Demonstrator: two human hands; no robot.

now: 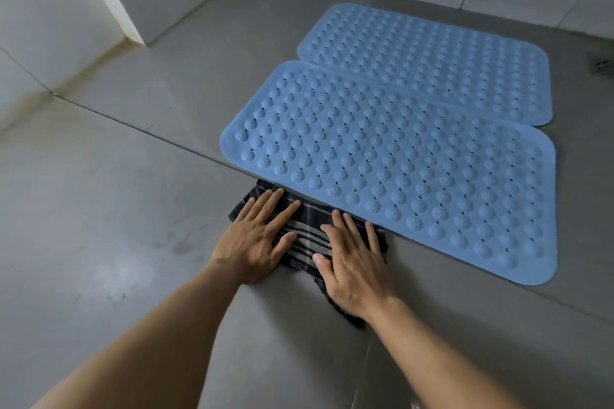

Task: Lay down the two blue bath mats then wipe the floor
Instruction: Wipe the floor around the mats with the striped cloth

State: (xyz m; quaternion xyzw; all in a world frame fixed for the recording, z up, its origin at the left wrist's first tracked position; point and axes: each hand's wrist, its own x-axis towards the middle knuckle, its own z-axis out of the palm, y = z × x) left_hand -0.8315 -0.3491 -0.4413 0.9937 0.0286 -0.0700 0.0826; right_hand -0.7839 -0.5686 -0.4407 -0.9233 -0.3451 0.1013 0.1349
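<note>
Both hands, left hand (254, 236) and right hand (354, 267), press flat on a striped cloth (307, 239) on the grey floor (99, 209); 2 blue mats (398, 159) lie at 1 o'clock.

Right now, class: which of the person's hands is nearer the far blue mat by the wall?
Right. The right hand lies beneath it on the striped cloth; the left hand lies further left of the far mat.

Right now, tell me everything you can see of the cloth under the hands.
The cloth is a dark, navy-looking fabric with pale stripes forming a check, soft and woven as it looks. It lies flat and somewhat rumpled on the grey floor, beside the near mat, its far edge at or slightly under the mat's edge. The left hand and right hand press on it, palms down with fingers spread. One corner trails back by the right wrist.
</note>
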